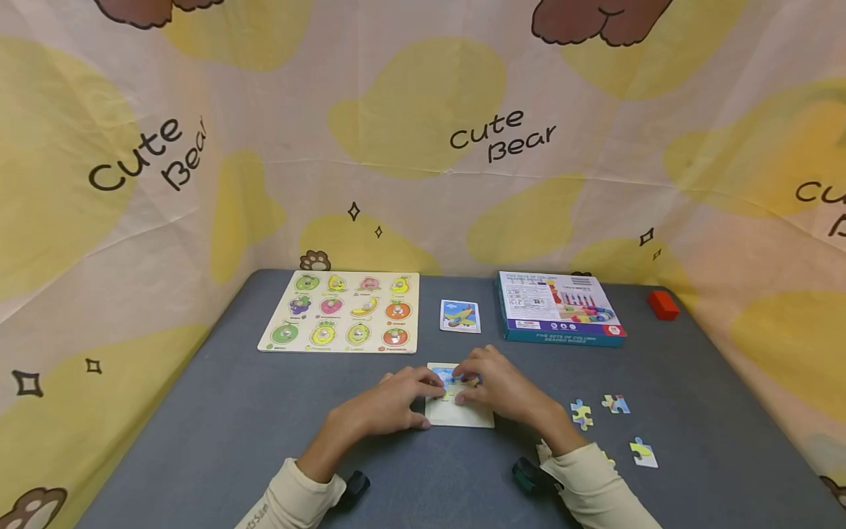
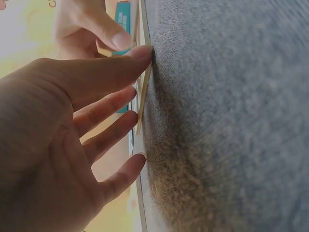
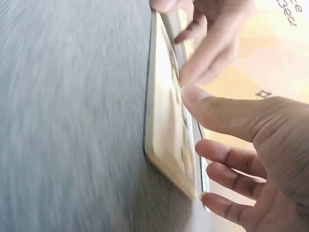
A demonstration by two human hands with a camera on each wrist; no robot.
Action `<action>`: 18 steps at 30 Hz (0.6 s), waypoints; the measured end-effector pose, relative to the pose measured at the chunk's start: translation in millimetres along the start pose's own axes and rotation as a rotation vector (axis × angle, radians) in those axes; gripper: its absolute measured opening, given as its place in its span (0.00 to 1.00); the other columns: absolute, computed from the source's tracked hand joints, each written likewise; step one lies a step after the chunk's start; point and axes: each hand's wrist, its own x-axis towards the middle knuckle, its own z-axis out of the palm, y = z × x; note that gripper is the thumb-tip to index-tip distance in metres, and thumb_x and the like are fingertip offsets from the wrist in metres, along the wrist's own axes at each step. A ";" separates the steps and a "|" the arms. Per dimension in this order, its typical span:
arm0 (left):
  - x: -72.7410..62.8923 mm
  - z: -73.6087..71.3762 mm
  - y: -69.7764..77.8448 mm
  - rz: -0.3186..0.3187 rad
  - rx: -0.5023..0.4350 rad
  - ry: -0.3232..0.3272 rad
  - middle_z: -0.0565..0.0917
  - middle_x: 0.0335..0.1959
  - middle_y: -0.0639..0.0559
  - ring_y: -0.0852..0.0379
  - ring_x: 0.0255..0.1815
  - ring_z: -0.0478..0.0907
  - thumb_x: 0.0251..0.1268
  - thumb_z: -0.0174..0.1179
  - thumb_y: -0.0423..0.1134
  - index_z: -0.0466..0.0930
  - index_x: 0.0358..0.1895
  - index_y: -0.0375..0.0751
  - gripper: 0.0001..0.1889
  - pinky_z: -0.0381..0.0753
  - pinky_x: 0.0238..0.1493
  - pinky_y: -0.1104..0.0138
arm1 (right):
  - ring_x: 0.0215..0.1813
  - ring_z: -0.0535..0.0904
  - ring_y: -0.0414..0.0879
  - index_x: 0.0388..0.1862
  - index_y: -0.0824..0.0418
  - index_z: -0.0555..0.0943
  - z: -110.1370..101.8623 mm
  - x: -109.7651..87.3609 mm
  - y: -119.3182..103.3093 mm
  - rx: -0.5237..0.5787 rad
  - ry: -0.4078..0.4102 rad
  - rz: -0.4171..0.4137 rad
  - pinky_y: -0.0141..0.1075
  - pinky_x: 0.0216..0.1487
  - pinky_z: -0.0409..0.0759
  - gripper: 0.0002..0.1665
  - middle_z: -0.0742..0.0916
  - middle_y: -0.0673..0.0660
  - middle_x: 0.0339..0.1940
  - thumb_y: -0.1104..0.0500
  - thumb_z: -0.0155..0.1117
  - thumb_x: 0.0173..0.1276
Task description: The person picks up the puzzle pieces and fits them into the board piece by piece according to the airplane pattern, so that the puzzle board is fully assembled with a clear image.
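Observation:
A small pale puzzle board (image 1: 463, 416) lies on the table in the head view, its upper part covered with blue and yellow picture pieces. My left hand (image 1: 390, 400) holds the board at its left side, thumb at the near corner and a fingertip over the picture. In the left wrist view that thumb (image 2: 137, 54) lies against the board's edge (image 2: 144, 96). From the other side, my right hand (image 1: 505, 386) touches the pieces with thumb and fingertips; its lower fingers are spread in the right wrist view. The fingers partly hide the picture.
Several loose jigsaw pieces (image 1: 581, 414) lie right of the board, some partly behind the right sleeve. Farther back are a fruit board (image 1: 340, 312), an airplane picture card (image 1: 460, 317), a flat game box (image 1: 562, 308) and a red block (image 1: 663, 305). Printed cloth surrounds the grey table (image 1: 264, 433).

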 end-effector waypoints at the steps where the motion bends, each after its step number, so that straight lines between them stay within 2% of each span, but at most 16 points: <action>1: 0.0 0.0 -0.2 -0.001 -0.001 -0.001 0.79 0.66 0.52 0.50 0.67 0.74 0.64 0.76 0.38 0.85 0.64 0.42 0.25 0.70 0.58 0.51 | 0.47 0.71 0.46 0.52 0.57 0.91 -2.8 -2.3 1.8 0.011 -0.003 -0.002 0.40 0.48 0.72 0.16 0.85 0.51 0.44 0.53 0.79 0.67; 5: 0.0 -0.1 -1.0 -0.007 -0.002 -0.009 0.79 0.67 0.53 0.50 0.68 0.73 0.65 0.75 0.39 0.85 0.66 0.43 0.25 0.70 0.60 0.50 | 0.51 0.74 0.50 0.52 0.56 0.91 -14.8 -13.7 9.2 0.030 -0.005 0.013 0.45 0.52 0.74 0.15 0.86 0.52 0.47 0.54 0.78 0.69; 10: -0.6 -0.6 -1.0 -0.020 -0.003 -0.018 0.78 0.69 0.54 0.51 0.69 0.72 0.67 0.74 0.40 0.83 0.69 0.45 0.27 0.70 0.61 0.51 | 0.56 0.74 0.49 0.54 0.54 0.90 -27.7 -29.8 19.3 -0.006 -0.007 0.092 0.51 0.58 0.76 0.18 0.85 0.51 0.50 0.52 0.79 0.68; 18: -2.1 -1.0 -0.6 -0.011 -0.025 -0.010 0.78 0.69 0.53 0.50 0.70 0.72 0.67 0.75 0.39 0.83 0.69 0.44 0.27 0.68 0.61 0.51 | 0.57 0.74 0.50 0.55 0.52 0.90 -42.7 -57.5 37.4 -0.048 -0.011 0.164 0.53 0.59 0.77 0.19 0.85 0.49 0.49 0.49 0.79 0.67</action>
